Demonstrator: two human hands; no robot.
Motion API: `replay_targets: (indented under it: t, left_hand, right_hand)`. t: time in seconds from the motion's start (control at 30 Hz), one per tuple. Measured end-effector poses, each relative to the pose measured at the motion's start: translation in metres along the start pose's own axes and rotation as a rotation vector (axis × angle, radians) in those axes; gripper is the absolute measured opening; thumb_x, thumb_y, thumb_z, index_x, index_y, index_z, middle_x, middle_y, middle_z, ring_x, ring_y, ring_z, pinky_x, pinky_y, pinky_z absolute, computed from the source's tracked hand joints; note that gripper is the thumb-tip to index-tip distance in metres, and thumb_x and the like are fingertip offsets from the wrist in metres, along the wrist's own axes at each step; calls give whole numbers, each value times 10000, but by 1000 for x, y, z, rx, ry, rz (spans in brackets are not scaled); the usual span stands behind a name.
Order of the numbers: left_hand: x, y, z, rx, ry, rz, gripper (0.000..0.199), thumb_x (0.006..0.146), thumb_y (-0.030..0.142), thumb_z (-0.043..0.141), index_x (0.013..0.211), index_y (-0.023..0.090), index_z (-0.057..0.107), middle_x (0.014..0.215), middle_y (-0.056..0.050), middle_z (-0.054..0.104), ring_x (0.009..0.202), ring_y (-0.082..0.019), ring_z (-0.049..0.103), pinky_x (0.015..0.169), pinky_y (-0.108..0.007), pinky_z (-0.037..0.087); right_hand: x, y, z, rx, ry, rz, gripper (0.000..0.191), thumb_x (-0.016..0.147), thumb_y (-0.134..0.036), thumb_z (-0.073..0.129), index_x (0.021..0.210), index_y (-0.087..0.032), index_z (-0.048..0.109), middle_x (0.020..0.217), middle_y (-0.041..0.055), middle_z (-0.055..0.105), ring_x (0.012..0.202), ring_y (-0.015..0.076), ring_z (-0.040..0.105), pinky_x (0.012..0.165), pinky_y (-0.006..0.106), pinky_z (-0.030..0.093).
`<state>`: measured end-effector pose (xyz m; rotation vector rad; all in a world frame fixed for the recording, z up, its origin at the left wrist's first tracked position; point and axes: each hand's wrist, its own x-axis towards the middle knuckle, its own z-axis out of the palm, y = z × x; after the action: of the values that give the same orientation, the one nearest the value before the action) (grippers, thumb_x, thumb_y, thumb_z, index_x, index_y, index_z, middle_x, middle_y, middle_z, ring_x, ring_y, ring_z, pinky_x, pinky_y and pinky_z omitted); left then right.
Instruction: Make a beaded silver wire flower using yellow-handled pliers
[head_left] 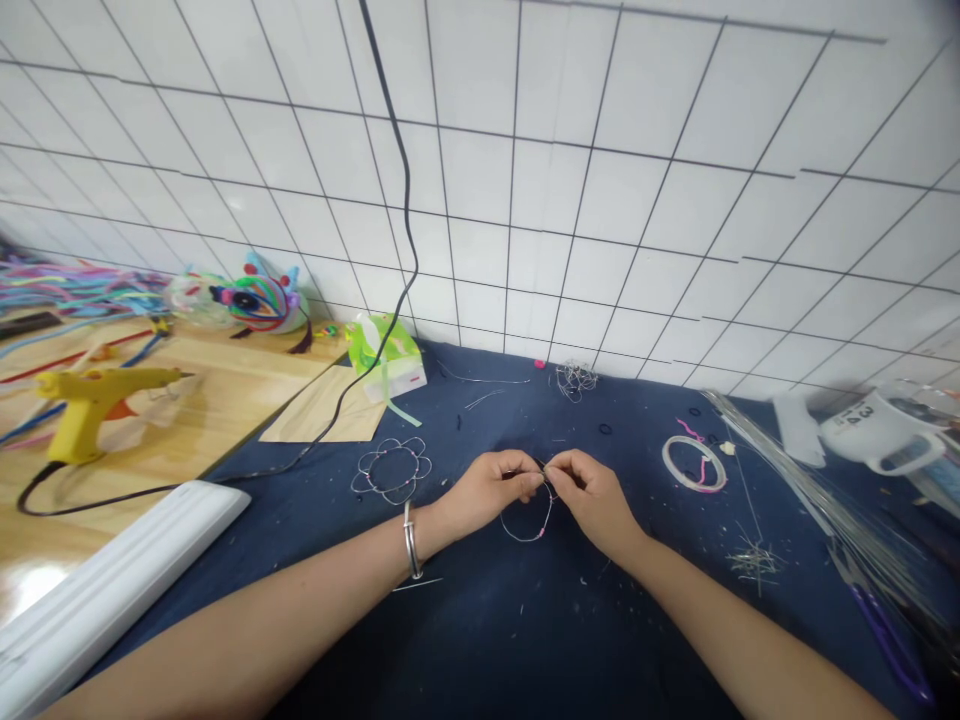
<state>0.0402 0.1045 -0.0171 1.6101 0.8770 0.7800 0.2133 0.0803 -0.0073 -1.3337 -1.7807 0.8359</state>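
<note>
Thin silver-wire ring with pink beads (541,533) is pinched by left hand (491,490) and right hand (592,495), fingers closed; no petals seen; petalled silver-wire flower (395,489) looks finished.

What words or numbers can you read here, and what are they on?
"3", it looks like, on the white mug; the marks next to it are too blurred to be sure.
A red mark on the green-and-white pack: too small to read.
</note>
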Motion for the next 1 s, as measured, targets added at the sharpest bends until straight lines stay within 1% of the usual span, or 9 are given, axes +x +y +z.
replay_targets:
  t: [0.07,0.17,0.23,0.3,0.37,0.43,0.53,0.63,1.0]
  left_hand:
    - [0,-1,0,-5,-4,1,215,793,332,513,751,138,596,657,-10,567,616,-111,505,610,-238,397]
    - [1,-1,1,-76,-10,-7,202,792,318,521,747,134,590,661,-11,566,624,-111,508,620,-239,400]
    - [2,-2,1,-161,41,-16,198,792,317,526,759,130,582,668,-13,564,633,-110,508,632,-240,403]
    - [3,-4,2,-244,130,-20,200,792,324,529,783,129,575,681,-16,564,643,-110,508,639,-242,405]
    - [4,-5,2,-300,199,-18,208,791,333,532,805,129,567,697,-21,567,654,-113,511,643,-244,405]
    - [5,-6,2,-331,227,-8,210,793,337,533,806,128,558,705,-25,569,658,-114,512,644,-246,402]
    - [4,-4,3,-352,215,9,205,797,333,531,790,130,551,694,-23,570,645,-109,506,636,-243,395]
    - [3,-2,5,-361,197,16,200,789,331,540,786,132,553,683,-19,569,640,-108,501,630,-240,392]
    - [3,-2,4,-335,162,14,233,779,357,546,773,125,563,668,-20,556,632,-109,488,631,-244,396]
  right_hand:
    - [0,0,-1,15,1,5,168,811,-294,447,776,-190,574,698,-14,552,637,103,477,606,223,385]
    - [1,1,-1,97,-6,49,217,820,-352,438,807,-184,574,664,-17,525,581,92,451,550,211,375]
    - [1,2,0,180,-20,85,252,832,-383,416,859,-181,564,644,-23,498,538,82,430,508,202,364]
    - [0,3,1,223,-51,97,258,838,-391,410,897,-184,552,657,-23,500,533,80,434,504,201,368]
    - [-2,2,2,193,-82,76,228,830,-373,435,903,-192,551,695,-16,527,575,89,463,541,209,386]
    - [-4,2,4,118,-84,31,183,817,-340,464,888,-200,559,728,-11,549,635,103,491,595,222,401]
    - [-6,0,6,-9,-28,-53,136,809,-302,478,820,-204,571,755,-3,557,696,121,507,656,242,406]
    - [-8,-1,7,-82,19,-104,126,810,-287,476,789,-207,572,750,1,557,697,127,513,673,251,406]
    - [-10,5,12,-120,78,-137,142,809,-257,456,872,-220,578,772,7,611,686,133,561,679,257,434]
